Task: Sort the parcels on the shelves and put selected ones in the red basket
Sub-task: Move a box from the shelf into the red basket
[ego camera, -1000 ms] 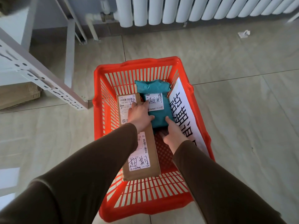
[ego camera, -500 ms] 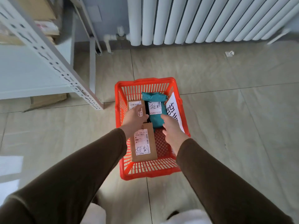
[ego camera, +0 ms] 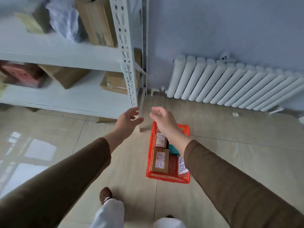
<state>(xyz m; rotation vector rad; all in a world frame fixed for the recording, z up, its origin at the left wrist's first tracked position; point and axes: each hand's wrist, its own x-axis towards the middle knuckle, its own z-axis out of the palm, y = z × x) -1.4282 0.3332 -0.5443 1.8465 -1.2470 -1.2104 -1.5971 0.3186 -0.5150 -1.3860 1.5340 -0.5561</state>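
Left hand point(ego camera: 127, 119) is seen raised, fingers point(ego camera: 134, 111) spread and loosely extended, thumb held apart; nothing is gripped or touched. Right hand point(ego camera: 164, 120) is seen raised beside it, fingers point(ego camera: 156, 111) loosely curled and blurred; nothing is held, and the exact gap between fingers cannot be told. Both hands are held apart from each other, in front of the shelf post point(ego camera: 126, 63) and above the floor point(ego camera: 65, 145). Brown sleeves point(ego camera: 69, 176) are worn on both arms. Red basket point(ego camera: 167, 177) is set on the floor below the right forearm, near the foot of the shelf unit. Two labelled cardboard parcels are laid along its left side: the far parcel point(ego camera: 160, 140) and the near parcel point(ego camera: 160, 160), end to end. A teal parcel point(ego camera: 172, 149) is partly hidden by the right arm, just right of them. A white sheet with handwritten characters point(ego camera: 182, 165) is leaned against the right wall of the basket. Shelves point(ego camera: 65, 96) at upper left are loaded with cardboard boxes point(ego camera: 97, 23), a grey plastic bag point(ego camera: 65, 22) and a blurred pink box point(ego camera: 21, 74). A white radiator point(ego camera: 230, 86) is mounted on the wall at right. A brown shoe point(ego camera: 105, 194) and white trouser legs point(ego camera: 110, 214) are visible at bottom.
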